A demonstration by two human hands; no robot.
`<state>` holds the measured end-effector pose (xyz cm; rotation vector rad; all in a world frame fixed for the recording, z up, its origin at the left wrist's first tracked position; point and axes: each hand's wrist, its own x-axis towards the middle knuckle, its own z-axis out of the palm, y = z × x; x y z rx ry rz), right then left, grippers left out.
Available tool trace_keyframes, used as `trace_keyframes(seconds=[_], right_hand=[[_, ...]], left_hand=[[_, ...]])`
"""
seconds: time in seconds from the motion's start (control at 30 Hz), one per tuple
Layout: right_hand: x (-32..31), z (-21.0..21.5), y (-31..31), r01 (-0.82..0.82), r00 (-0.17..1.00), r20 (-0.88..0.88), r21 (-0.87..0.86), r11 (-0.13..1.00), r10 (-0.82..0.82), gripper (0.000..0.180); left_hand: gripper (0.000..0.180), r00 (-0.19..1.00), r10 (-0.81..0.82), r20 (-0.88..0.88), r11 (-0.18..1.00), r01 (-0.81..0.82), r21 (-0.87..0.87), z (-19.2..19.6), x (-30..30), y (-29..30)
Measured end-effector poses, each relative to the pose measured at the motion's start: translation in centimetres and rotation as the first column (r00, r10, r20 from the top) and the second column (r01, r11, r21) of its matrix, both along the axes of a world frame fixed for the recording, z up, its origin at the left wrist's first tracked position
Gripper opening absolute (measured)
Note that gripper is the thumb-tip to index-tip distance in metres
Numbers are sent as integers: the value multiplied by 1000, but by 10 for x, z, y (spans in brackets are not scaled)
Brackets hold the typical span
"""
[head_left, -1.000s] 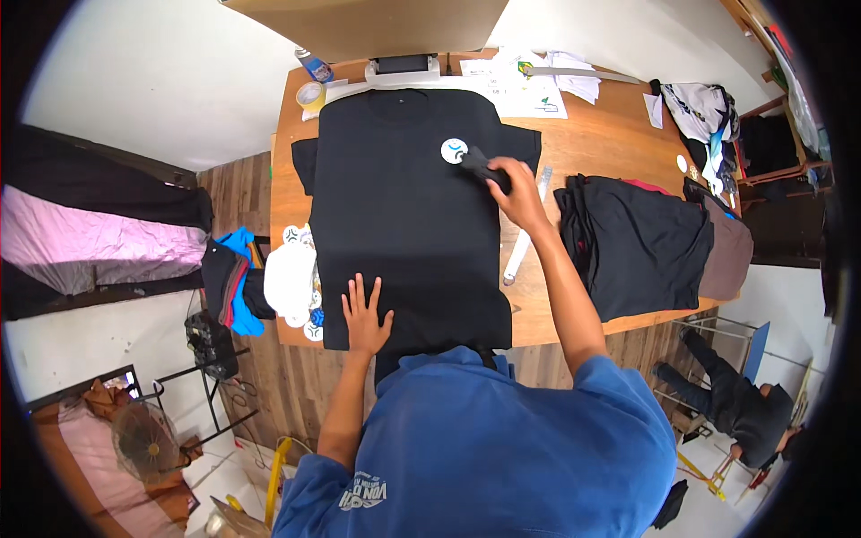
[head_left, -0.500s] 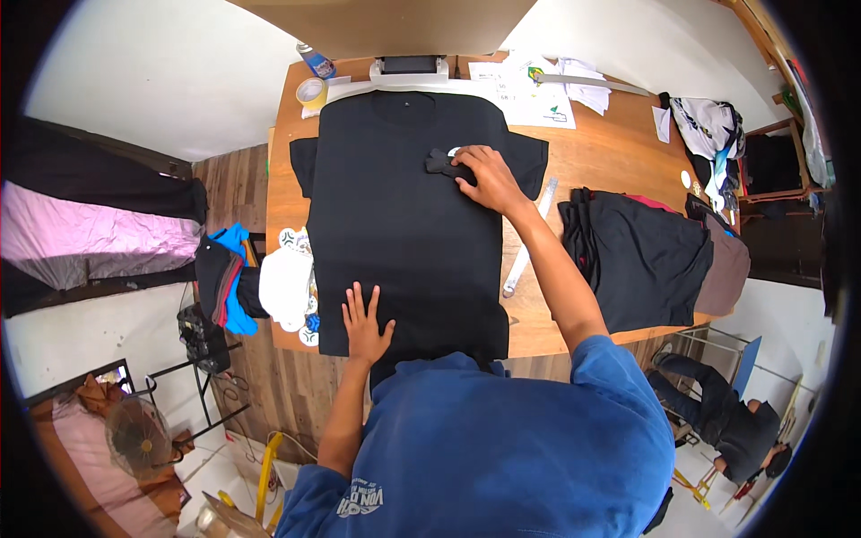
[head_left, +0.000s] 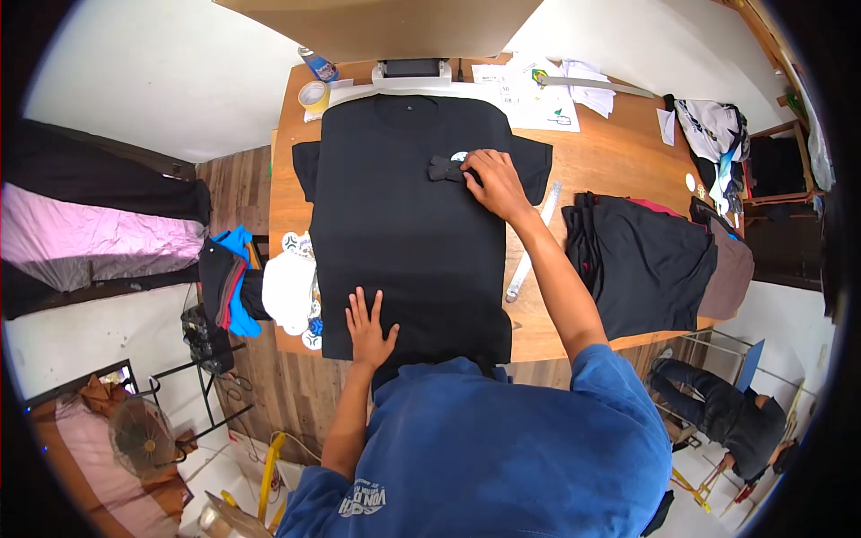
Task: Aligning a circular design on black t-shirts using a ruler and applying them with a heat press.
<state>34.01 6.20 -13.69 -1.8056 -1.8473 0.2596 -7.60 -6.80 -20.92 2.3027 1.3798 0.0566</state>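
A black T-shirt [head_left: 408,242] lies spread on the wooden table, its collar at the far end. My left hand [head_left: 367,334] rests flat on the lower left of the shirt, fingers spread and holding nothing. On the shirt's upper right chest, the bent fingers of my right hand [head_left: 493,182] grip a small bunched black cloth [head_left: 442,169]. Part of a small round white-and-colored print [head_left: 459,156] shows just beyond the cloth; my fingers hide the rest of it.
To the right lie a clear ruler [head_left: 533,242] and a pile of dark folded garments [head_left: 641,260]. White caps or cloth [head_left: 288,291] sit at the left edge. Farther back are yellow tape [head_left: 313,95], a spray can [head_left: 317,65] and printed papers [head_left: 538,103]. Another person [head_left: 731,421] is at the lower right.
The view has shifted slightly. My right hand and the bunched cloth have moved a little nearer and to the right on the chest. My left hand stays flat on the shirt.
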Motion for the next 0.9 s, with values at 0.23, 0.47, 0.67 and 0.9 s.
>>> trace_keyframes(seconds=[0.23, 0.47, 0.67, 0.9], right_hand=[[5, -1, 7, -25, 998, -50, 156, 987, 33, 17], [6, -7, 7, -30, 999, -23, 88, 996, 32, 18], [14, -6, 16, -40, 998, -44, 161, 986, 48, 18], [14, -12, 22, 54, 994, -103, 92, 994, -44, 18]], left_hand=[[92, 1000, 10, 11, 1000, -10, -11, 0, 0, -2], [93, 1000, 10, -9, 996, -10, -91, -3, 0, -2], [94, 1000, 16, -23, 996, -18, -89, -1, 2, 0], [95, 1000, 24, 20, 1000, -24, -6, 0, 1, -1]])
